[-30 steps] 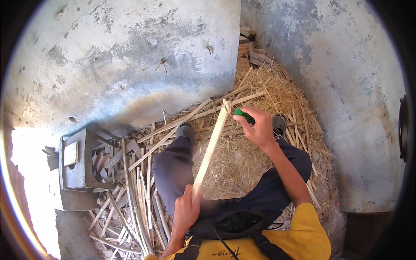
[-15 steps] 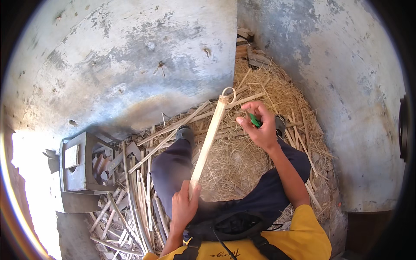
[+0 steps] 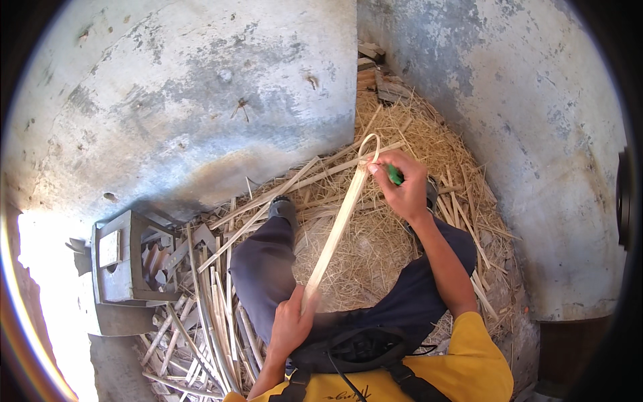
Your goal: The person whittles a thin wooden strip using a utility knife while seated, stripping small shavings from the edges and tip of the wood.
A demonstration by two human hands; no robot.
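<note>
My left hand [image 3: 292,323] is closed round the near end of a long, pale bamboo strip [image 3: 340,224], which slants up and away to the right. At its far end a thin peeled sliver [image 3: 368,137] curls over in a loop. My right hand [image 3: 408,187] has come up to that end, thumb and fingers closed beside the loop. Inside this hand sits a small green-handled tool [image 3: 395,175]; its working part is hidden by the fingers, so I cannot tell its kind.
Shavings [image 3: 362,254] cover the floor between my legs and into the far corner. Split bamboo sticks [image 3: 214,315] lie in a heap at the left, beside a grey wooden box [image 3: 119,258]. Worn walls [image 3: 201,87] stand close ahead and at the right [image 3: 536,134].
My right hand has moved left to the far end of the bamboo strip, from which it was apart before. The strip's far end has shifted slightly right and down.
</note>
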